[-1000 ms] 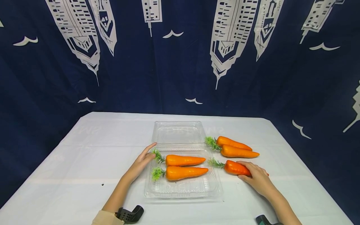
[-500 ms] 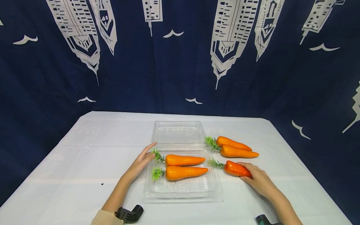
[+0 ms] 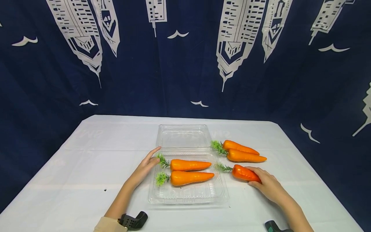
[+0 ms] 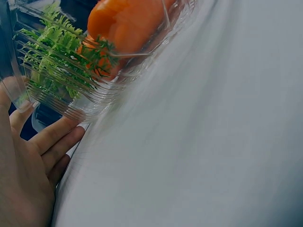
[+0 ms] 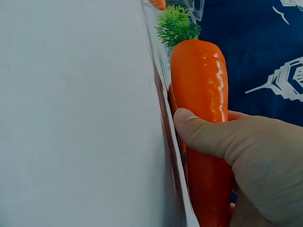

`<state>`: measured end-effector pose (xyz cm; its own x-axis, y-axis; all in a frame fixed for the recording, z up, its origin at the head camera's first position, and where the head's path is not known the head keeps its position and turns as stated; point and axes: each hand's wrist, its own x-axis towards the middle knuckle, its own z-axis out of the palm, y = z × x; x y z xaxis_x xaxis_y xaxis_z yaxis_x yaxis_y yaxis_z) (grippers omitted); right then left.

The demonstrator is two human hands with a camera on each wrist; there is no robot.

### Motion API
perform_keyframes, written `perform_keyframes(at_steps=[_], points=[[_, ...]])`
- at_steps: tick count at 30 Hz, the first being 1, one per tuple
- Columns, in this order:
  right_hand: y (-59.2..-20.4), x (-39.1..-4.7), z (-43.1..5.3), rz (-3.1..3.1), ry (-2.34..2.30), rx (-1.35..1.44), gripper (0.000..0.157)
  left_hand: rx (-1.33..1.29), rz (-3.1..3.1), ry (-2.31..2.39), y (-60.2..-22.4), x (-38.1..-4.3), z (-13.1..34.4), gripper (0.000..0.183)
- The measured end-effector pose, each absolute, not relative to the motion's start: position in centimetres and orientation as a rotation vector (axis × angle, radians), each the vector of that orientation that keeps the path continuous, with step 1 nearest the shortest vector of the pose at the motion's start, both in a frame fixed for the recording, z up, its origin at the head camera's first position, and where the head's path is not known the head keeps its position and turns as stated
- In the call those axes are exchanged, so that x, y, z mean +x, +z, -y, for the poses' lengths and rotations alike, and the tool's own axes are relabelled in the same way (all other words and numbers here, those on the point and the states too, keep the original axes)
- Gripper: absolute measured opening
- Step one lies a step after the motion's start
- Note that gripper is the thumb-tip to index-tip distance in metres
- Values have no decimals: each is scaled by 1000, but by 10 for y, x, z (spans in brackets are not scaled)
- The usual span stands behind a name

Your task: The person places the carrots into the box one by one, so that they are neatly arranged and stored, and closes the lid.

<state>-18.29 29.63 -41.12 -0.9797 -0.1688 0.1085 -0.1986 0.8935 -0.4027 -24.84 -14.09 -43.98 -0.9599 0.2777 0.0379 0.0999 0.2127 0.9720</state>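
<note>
1. The clear container sits on the worktop, its lid opened out flat on the far side.
2. The right hand is to the right of the container, its thumb and fingers clamped on the reddish-orange carrot — the leafy top points towards the container's right rim.
3. The left hand is at the container's left wall, index finger and thumb apart, fingertips against the plastic.
4. Inside the container lie two orange carrots side by side, leafy tops to the left.
5. Beyond the held carrot, right of the container — two more carrots, touching.
</note>
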Motion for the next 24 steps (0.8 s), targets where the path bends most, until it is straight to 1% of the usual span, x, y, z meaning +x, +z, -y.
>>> perform_keyframes(at_steps=[24], points=[[-404,-183,-298,2778,642,284,51,408,-2312,1865,-438,-246,141,48]])
